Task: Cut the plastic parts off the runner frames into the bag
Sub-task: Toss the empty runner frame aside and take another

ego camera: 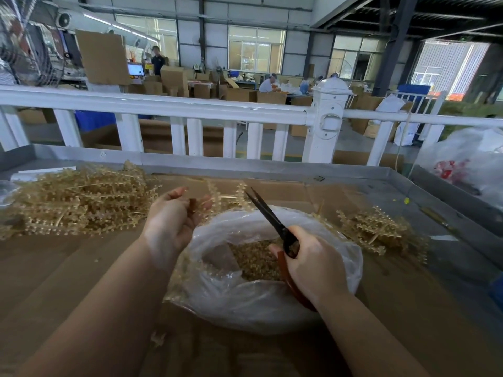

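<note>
- The left hand curls its fingers round one runner frame, holding it up past the far rim of the bag.
- The right hand grips the scissors by the red handles; the blades look nearly closed, tips pointing at the frame.
- The bag sits open on the table, cut parts already heaped inside.
- To cut well, I judge the frame should hang right over the bag mouth, so snipped parts drop in and do not scatter.
- Snip close to each part's stem, working along one branch at a time, left fingers kept clear of the blades.
- Uncut frames wait in the left pile; a smaller pile lies right of the bag.
</note>
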